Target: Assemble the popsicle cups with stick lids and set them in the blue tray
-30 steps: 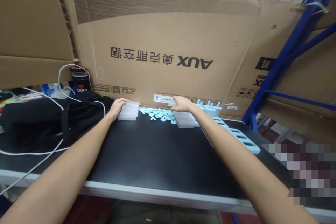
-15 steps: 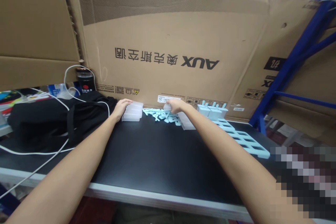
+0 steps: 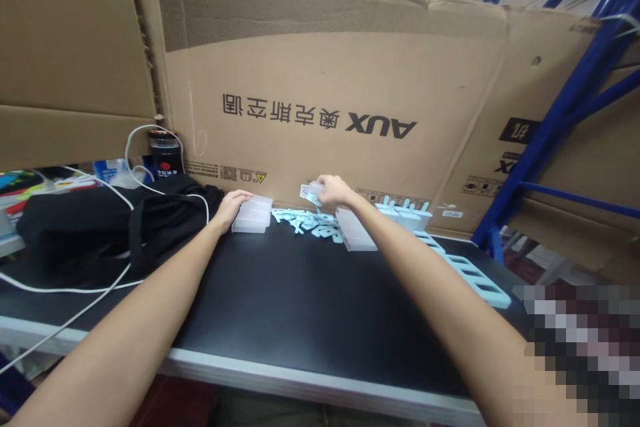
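Note:
My left hand [image 3: 233, 205] is closed on the left edge of a block of translucent popsicle moulds [image 3: 253, 215], which stands on the black tabletop. My right hand [image 3: 334, 192] pinches a small translucent popsicle mould [image 3: 315, 188] with light blue plastic at its underside; fingers partly cover it. Right below that hand lies a pile of light blue plastic popsicle sticks [image 3: 306, 220]. A second translucent mould block [image 3: 354, 232] sits to the right of the pile, partly behind my right forearm.
Light blue moulds with upright sticks [image 3: 404, 213] stand at the back right, beside a light blue slotted rack [image 3: 477, 280]. A black bag [image 3: 80, 233] with white cables lies left, near a dark jar [image 3: 167, 155]. Cardboard [image 3: 300, 67] walls the back; a blue post [image 3: 555, 107] rises right.
My right hand has risen slightly from the stick pile with the small mould, and light blue plastic now shows beneath it. My left hand stays on its mould block. The view has shifted slightly.

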`<state>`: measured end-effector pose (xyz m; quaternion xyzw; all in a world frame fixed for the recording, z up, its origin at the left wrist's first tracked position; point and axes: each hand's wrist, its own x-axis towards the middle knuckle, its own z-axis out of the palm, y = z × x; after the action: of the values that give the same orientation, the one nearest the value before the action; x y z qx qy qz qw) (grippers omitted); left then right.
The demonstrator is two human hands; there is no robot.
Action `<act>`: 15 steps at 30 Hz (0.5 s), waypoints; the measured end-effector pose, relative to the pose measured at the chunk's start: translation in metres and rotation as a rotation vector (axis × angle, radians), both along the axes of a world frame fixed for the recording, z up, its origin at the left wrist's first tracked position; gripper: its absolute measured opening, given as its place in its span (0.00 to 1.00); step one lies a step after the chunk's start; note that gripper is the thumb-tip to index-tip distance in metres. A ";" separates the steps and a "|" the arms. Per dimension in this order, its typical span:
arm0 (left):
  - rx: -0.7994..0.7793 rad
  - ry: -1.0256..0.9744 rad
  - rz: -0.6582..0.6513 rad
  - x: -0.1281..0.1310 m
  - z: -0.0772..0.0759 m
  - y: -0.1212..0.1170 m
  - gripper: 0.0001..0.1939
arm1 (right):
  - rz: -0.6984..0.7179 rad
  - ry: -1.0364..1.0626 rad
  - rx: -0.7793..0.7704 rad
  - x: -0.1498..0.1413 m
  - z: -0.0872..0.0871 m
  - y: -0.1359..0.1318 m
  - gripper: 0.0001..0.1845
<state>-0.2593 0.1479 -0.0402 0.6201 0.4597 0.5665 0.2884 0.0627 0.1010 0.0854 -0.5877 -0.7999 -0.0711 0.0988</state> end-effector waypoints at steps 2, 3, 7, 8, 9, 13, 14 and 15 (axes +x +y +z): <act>0.000 0.002 0.007 0.000 0.000 0.001 0.15 | -0.010 0.095 0.026 -0.002 0.000 0.001 0.23; 0.000 0.002 0.008 0.000 -0.001 0.001 0.15 | -0.017 0.152 0.042 -0.002 0.000 0.001 0.22; 0.005 0.000 0.004 0.000 -0.001 0.001 0.14 | -0.040 0.271 0.089 -0.004 -0.011 -0.001 0.19; 0.005 0.002 0.004 0.001 0.000 0.000 0.14 | -0.049 0.267 0.071 -0.005 -0.016 -0.002 0.20; 0.004 0.004 0.005 0.001 0.000 0.000 0.14 | -0.062 0.259 0.035 -0.005 -0.021 -0.003 0.22; 0.001 0.012 0.022 0.003 0.000 -0.002 0.13 | -0.096 0.209 -0.086 -0.011 -0.039 -0.007 0.38; -0.003 0.016 0.041 0.003 -0.001 -0.001 0.13 | -0.091 0.197 -0.099 -0.015 -0.041 -0.007 0.40; -0.009 0.020 0.066 0.003 -0.002 0.001 0.13 | -0.075 0.184 -0.115 -0.020 -0.042 -0.007 0.39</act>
<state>-0.2562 0.1489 -0.0425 0.6090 0.4851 0.5676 0.2678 0.0430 0.0941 0.0434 -0.6260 -0.7675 0.0256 0.1355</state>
